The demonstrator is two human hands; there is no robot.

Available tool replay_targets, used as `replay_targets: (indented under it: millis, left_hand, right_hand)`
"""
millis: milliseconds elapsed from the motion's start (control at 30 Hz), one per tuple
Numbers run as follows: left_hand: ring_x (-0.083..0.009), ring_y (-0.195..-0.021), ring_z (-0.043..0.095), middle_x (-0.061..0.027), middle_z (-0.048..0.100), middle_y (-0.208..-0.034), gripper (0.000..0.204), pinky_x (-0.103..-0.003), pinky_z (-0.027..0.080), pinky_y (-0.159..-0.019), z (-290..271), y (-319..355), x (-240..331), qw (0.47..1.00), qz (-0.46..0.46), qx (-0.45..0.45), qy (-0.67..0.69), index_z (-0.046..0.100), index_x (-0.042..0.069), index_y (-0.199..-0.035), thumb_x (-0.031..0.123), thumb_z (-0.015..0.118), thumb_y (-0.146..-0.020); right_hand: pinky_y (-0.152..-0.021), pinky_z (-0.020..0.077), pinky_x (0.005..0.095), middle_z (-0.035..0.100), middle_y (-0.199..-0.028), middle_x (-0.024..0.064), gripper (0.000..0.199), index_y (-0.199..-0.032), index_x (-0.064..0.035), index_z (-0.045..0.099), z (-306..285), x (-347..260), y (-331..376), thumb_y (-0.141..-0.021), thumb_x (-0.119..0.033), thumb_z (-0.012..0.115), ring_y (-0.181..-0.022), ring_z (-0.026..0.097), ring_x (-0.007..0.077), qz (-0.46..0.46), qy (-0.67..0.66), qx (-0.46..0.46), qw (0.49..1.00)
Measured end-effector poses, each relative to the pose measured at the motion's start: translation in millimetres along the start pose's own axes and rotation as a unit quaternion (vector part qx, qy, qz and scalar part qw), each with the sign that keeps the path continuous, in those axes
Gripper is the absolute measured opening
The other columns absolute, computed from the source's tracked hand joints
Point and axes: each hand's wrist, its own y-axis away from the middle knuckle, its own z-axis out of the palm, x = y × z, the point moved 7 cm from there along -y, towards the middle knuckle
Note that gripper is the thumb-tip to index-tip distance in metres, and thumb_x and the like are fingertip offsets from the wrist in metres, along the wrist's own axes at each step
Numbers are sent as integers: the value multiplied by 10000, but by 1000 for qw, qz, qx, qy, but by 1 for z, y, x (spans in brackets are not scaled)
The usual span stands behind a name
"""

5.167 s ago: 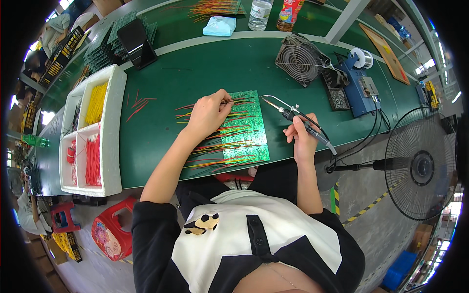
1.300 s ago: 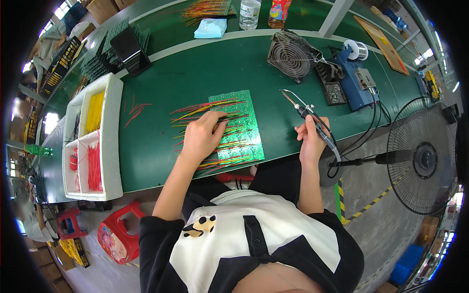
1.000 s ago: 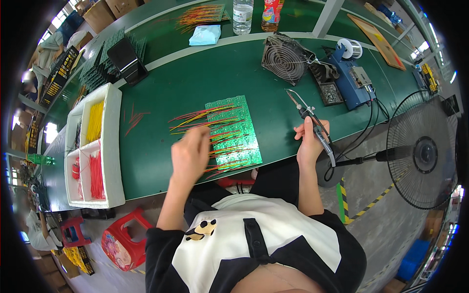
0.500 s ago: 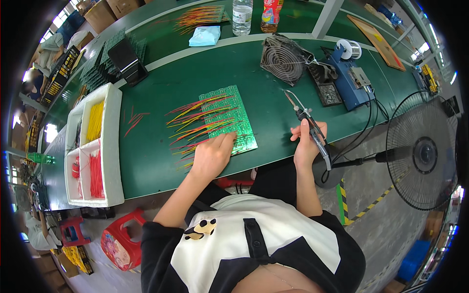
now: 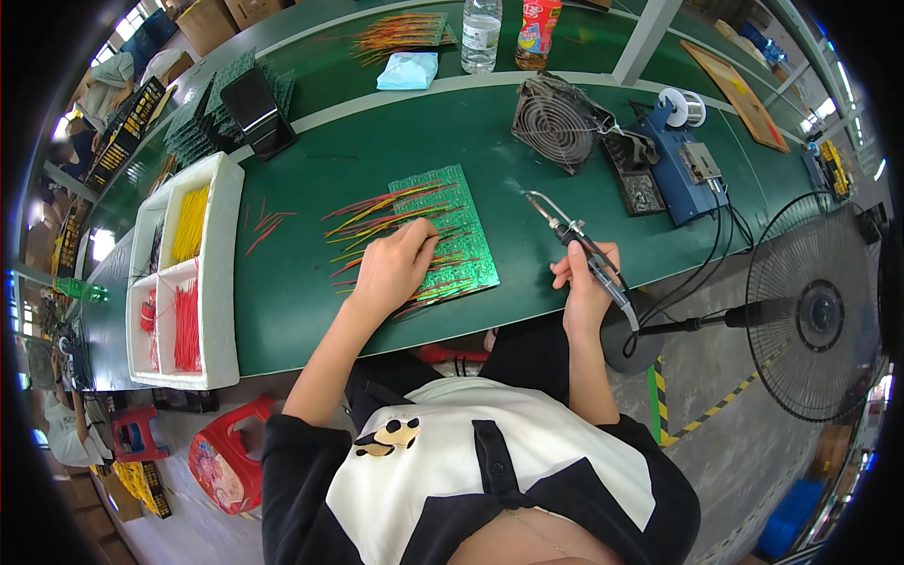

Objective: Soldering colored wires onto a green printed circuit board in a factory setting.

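Observation:
A green circuit board panel (image 5: pixel 477 235) lies on the green table in front of me, with red, yellow and dark wires (image 5: pixel 363 218) fanning out past its left edge. Over those wires rests my left hand (image 5: pixel 394 266), its fingers bent and pressed together; whatever they pinch is hidden. To the right of the board, my right hand (image 5: pixel 589 282) grips a soldering iron (image 5: pixel 572 234) with a thin curved metal tube along it. Its tip points up and left, apart from the board, and a faint wisp of smoke shows beside it.
At left stands a white foam box (image 5: pixel 222 282) of yellow and red wires, beside loose red wires (image 5: pixel 270 229). Farther back are a small grille fan (image 5: pixel 556 122), a blue soldering station (image 5: pixel 670 160) with a wire spool, and bottles (image 5: pixel 481 38). A large fan (image 5: pixel 810 301) stands right.
My left hand has shifted farther up the board, away from its near edge. The soldering iron's tip has swung left, closer to the board. The view has shifted slightly.

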Motion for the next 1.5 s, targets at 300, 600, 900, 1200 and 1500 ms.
replay_targets:
  millis: [300, 600, 900, 1200, 1500]
  left_hand:
    - [-285, -541, 557, -81, 545, -698, 67, -365, 445, -453, 5, 7, 1, 998, 50, 7, -34, 522, 54, -824, 65, 587, -816]
    - [-275, -525, 549, -77, 530, -687, 76, -357, 440, -443, 4, 8, 0, 998, 51, 9, -26, 517, 50, -815, 48, 592, -806]
    - [-280, -525, 545, -81, 523, -679, 77, -361, 437, -442, 5, 9, -2, 998, 47, 1, -30, 514, 50, -812, 58, 591, -812]
    - [-275, -531, 554, -80, 526, -682, 75, -365, 439, -446, 6, 10, -3, 998, 49, 5, -29, 510, 49, -814, 56, 585, -813]
    - [-279, -531, 552, -80, 531, -689, 76, -361, 445, -448, 6, 9, -3, 998, 49, 1, -26, 510, 47, -816, 51, 586, -808]
  right_hand:
    - [-564, 503, 268, 550, -595, 79, 178, -859, -30, 426, 14, -1, 12, -869, -84, 595, -431, 490, 104, 22, 3, -43, 999]
    - [-514, 488, 250, 561, -583, 76, 206, -853, -23, 434, 23, 3, 18, -840, -70, 635, -445, 516, 99, 46, -3, -88, 995]
    - [-421, 438, 188, 578, -625, 72, 204, -845, -25, 447, 26, 7, 19, -833, -78, 643, -489, 545, 78, 64, 4, -127, 990]
    - [-420, 437, 186, 583, -650, 65, 214, -842, -29, 449, 27, 6, 20, -833, -99, 651, -503, 551, 71, 60, 16, -129, 990]
    - [-509, 491, 234, 560, -598, 59, 193, -845, -33, 434, 23, 5, 18, -847, -70, 622, -464, 513, 72, 40, 11, -117, 992]
